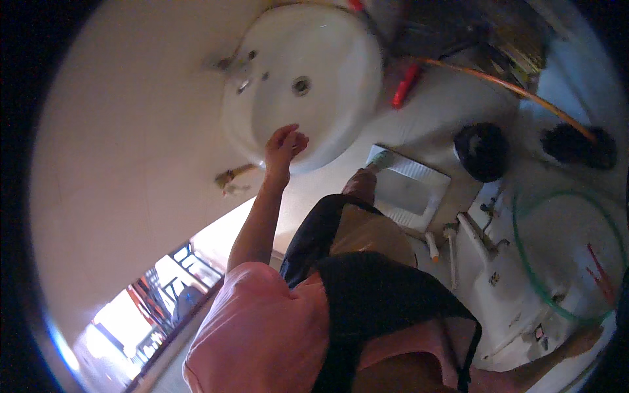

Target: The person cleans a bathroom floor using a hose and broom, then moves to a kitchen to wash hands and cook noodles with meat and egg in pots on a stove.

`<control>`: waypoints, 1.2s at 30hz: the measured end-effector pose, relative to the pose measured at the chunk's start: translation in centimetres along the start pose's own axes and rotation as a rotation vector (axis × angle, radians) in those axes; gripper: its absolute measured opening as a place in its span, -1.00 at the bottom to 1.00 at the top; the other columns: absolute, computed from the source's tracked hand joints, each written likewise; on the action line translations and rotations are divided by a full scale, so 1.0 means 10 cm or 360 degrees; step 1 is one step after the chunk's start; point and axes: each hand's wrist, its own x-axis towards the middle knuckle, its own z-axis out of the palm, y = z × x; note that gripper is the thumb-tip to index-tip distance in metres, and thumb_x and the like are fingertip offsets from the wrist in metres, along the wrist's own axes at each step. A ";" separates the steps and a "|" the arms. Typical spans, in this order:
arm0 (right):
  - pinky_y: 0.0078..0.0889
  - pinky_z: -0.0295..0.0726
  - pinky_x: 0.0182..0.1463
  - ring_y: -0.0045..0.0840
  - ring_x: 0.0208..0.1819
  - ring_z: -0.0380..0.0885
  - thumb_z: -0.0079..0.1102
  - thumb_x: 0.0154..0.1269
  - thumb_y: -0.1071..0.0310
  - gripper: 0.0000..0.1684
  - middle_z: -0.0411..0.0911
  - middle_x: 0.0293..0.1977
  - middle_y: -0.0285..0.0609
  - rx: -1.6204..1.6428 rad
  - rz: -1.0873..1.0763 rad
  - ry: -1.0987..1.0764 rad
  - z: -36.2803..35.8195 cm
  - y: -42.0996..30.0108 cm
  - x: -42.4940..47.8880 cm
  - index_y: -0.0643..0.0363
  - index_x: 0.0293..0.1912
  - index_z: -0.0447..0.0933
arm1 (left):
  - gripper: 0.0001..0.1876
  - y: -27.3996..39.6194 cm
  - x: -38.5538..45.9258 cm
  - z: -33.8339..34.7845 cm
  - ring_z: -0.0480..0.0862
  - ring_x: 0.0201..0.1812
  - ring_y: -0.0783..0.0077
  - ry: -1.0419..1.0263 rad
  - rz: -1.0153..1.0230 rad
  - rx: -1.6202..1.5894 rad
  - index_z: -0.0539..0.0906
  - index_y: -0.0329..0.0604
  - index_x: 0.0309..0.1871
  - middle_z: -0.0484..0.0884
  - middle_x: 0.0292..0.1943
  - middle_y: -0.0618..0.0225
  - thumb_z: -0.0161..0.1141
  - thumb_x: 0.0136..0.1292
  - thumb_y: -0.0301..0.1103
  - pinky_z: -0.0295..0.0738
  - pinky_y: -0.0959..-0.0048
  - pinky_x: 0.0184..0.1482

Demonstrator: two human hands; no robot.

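My left hand [287, 142] hangs over the near rim of a white oval washbasin [339, 93], its fingers partly curled and apart, with nothing seen in them. A tap [243, 86] stands at the basin's left side, and the drain hole [301, 86] shows in the bowl. Beside the near left rim lies a small brush-like thing [226, 178], too blurred to name surely. My right hand is out of view; a blurred stretch of what looks like the right forearm runs toward the lower right edge. Before me are my dark apron [383, 294] and one leg.
A white squat toilet pan [435, 196] is set in the floor by my foot. Further right are a black bin-like container [481, 152], a long orange handle [511, 87] with a dark head, a green hose [521, 260] and a white fixture [501, 314]. A red object [405, 88] lies beyond the basin.
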 end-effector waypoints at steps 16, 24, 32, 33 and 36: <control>-0.15 0.30 0.15 -0.18 0.12 0.30 -0.16 0.29 0.19 -0.59 0.34 0.07 0.01 0.0811 0.0218 0.0866 -1.56 -2.42 0.77 0.14 0.07 0.38 | -0.88 -2.88 -3.69 -2.39 0.26 -0.78 0.58 0.0891 -0.1554 -0.0024 0.46 -0.11 -0.55 0.32 -0.75 0.45 0.04 0.05 -0.33 0.07 0.54 -0.76; -0.16 0.30 0.11 -0.16 0.12 0.28 -0.11 0.21 0.31 -0.61 0.36 0.04 -0.01 0.1575 0.0013 0.1267 -2.85 -3.86 1.43 0.14 0.04 0.40 | -0.72 -2.68 -3.65 -2.46 0.49 -0.47 0.54 0.1231 -0.1135 -0.0306 0.52 -0.05 -0.12 0.56 -0.42 0.44 0.06 0.09 -0.22 0.33 0.50 -0.48; -0.28 0.29 0.16 -0.25 0.07 0.34 -0.21 0.17 0.60 -0.56 0.37 0.03 0.00 0.2811 -0.0819 0.0865 -5.02 -5.42 1.11 0.23 0.08 0.34 | -0.74 -3.10 -3.87 -3.08 0.49 -0.53 0.56 0.1575 -0.0993 -0.0679 0.49 -0.02 -0.11 0.55 -0.46 0.45 0.06 0.11 -0.26 0.31 0.48 -0.52; -0.30 0.30 0.15 -0.27 0.06 0.35 -0.21 0.18 0.60 -0.57 0.38 0.02 0.00 0.3047 -0.1051 0.0728 -5.32 -5.70 0.93 0.26 0.08 0.33 | -0.74 -3.16 -3.93 -3.21 0.49 -0.54 0.57 0.1643 -0.0987 -0.0754 0.49 -0.01 -0.11 0.54 -0.46 0.46 0.06 0.11 -0.27 0.31 0.49 -0.53; -0.39 0.38 0.08 -0.36 -0.04 0.42 -0.18 0.18 0.59 -0.62 0.44 -0.09 -0.08 0.3335 -0.1788 0.0625 -6.46 -6.34 0.18 0.27 0.02 0.37 | -0.78 -3.28 -3.90 -3.87 0.48 -0.54 0.58 0.1830 -0.0731 -0.0894 0.48 -0.01 -0.12 0.54 -0.46 0.47 0.03 0.16 -0.29 0.33 0.52 -0.52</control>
